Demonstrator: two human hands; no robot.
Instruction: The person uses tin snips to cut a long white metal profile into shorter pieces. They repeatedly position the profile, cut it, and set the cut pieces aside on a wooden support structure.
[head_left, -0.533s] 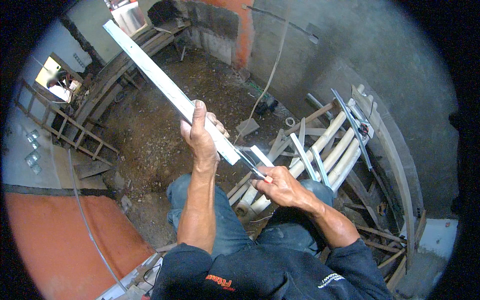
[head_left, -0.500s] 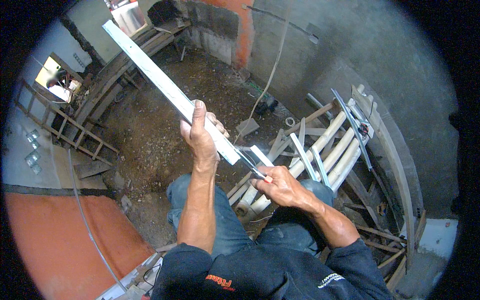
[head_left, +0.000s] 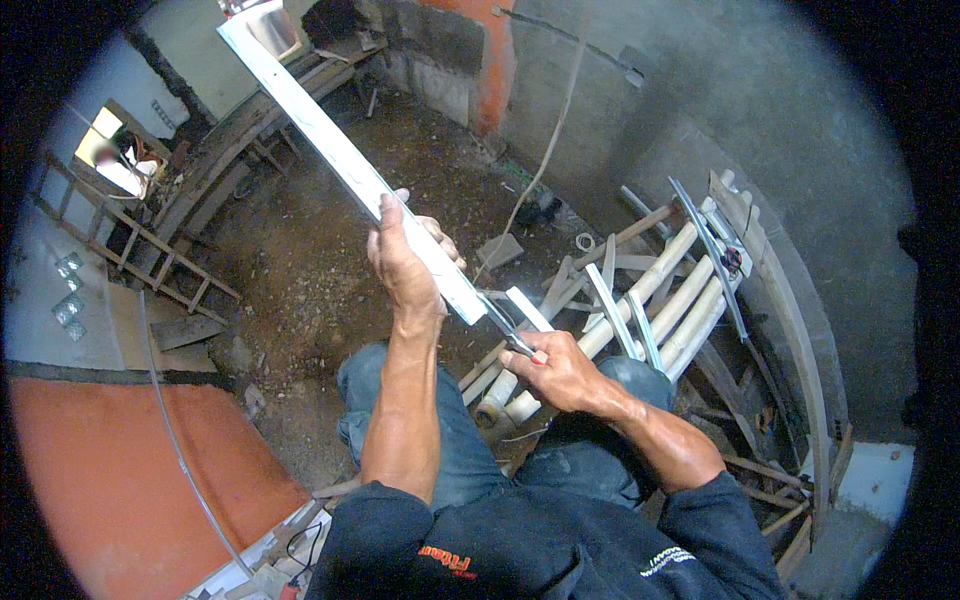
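Note:
My left hand [head_left: 410, 255] is wrapped round a long, pale metal profile [head_left: 330, 145], thumb along one side and fingers round the other. The profile slants from the far left down toward my right hand. My right hand [head_left: 555, 372] grips a cutting hand tool like tin snips [head_left: 512, 335], with a bit of red showing on its handle. Its dark jaws meet the profile's near end; whether they bite into the metal is hard to make out. Below both hands are my bent knees in jeans.
Thick bamboo poles [head_left: 660, 275] form a rack at the right, with short pale metal strips [head_left: 610, 305] on it. A wooden ladder [head_left: 130, 245] leans at the left. A plank bench [head_left: 215, 165] stands beyond the dirt floor [head_left: 290, 290]. An orange wall section [head_left: 150, 480] is at the lower left.
The profile and both hands sit slightly further right in view, as does the background. My left thumb has shifted a little along the profile. The right hand's grip on the tool looks unchanged.

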